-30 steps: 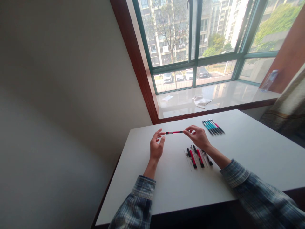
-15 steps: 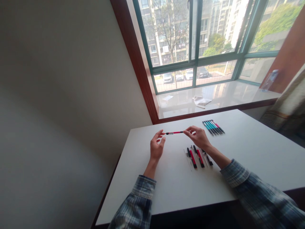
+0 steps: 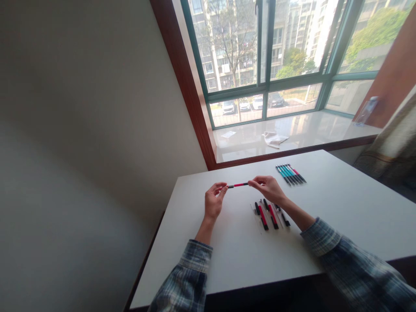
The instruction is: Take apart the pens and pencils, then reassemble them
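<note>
A red and black pen (image 3: 240,185) is held level above the white table, stretched between my two hands. My left hand (image 3: 214,201) pinches its left end, the one with the black and silvery clip part, between thumb and fingers. At the other end, my right hand (image 3: 268,189) grips the black tip section, and the fingers hide the very point. Below my right hand lie pen parts: red barrels with black grips (image 3: 263,217), black pieces (image 3: 286,219) and thin clear refills (image 3: 256,218).
A row of several teal pens (image 3: 286,175) and a red one (image 3: 297,173) lies at the table's (image 3: 182,268) back right. Behind, the window sill holds a crumpled cloth (image 3: 274,139), a paper (image 3: 228,134) and a clear bottle (image 3: 367,112). A wall stands left.
My left fingers, spread near the pen's left end before, have closed on it. The pen and my right hand have come slightly lower.
</note>
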The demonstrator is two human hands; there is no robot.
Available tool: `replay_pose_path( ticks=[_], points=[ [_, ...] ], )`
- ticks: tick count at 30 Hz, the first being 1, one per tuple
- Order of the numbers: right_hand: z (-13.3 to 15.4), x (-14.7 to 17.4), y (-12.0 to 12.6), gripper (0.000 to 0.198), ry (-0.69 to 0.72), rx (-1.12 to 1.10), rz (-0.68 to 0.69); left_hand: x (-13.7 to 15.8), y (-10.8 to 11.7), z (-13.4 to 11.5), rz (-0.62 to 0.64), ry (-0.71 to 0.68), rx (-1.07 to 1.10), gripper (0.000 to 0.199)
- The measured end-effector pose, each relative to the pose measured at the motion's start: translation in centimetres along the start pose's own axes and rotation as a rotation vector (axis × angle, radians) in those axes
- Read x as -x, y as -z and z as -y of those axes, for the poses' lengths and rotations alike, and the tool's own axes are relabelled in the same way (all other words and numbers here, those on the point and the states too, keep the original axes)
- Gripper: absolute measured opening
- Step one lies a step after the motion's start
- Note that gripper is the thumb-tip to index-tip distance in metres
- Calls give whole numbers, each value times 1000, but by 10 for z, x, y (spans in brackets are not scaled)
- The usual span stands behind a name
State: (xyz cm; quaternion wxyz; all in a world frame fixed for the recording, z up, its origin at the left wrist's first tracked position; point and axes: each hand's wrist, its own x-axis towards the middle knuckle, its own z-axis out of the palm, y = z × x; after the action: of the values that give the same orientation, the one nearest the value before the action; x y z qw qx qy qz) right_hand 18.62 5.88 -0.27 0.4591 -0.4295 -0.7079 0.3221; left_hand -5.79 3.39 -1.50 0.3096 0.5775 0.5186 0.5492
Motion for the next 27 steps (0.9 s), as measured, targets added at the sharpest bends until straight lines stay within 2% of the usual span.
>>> replay_pose_path(
  ticks=[5,8,13,19,22,24,27],
  points=[
    [0,1,0,41,10,19,60,-3,0,-1,-51,37,135,32],
    [-2,3,-2,33,57,3,23,-3,1,-4,-96,63,157,33],
    [-4,4,-3,24,169,51,-36,-1,2,-4,-42,83,158,31],
    [-8,5,0,13,229,145,104,-2,3,-2,-18,53,171,31],
    [-6,7,-3,14,270,174,167,-1,4,-4,-22,25,155,36],
    [-6,6,-3,15,284,189,139,-1,4,-6,-41,22,138,46],
    [-11,2,8,16,277,204,-8,0,5,-7,-57,44,88,59]
  ],
)
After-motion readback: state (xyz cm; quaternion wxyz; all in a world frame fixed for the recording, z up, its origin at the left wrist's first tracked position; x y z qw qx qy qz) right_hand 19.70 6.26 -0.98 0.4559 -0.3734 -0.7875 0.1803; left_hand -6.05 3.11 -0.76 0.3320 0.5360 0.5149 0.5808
